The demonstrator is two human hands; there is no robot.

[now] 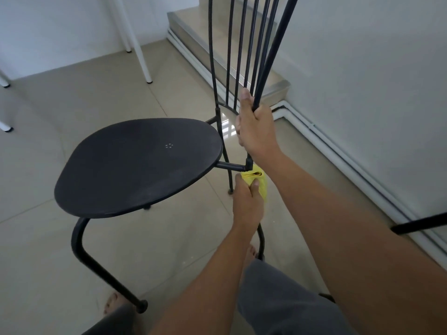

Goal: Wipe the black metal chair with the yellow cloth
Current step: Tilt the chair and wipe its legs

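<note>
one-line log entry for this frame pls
phase: wiping | left hand: yellow cloth on rear chair leg below seat | right hand: gripping backrest bar

No text, label, brand, number or sign can be read anywhere in the view. The only mark is a small ring of pale dots on the round black metal seat of the chair, right of its middle, and it forms no letter or figure.
</note>
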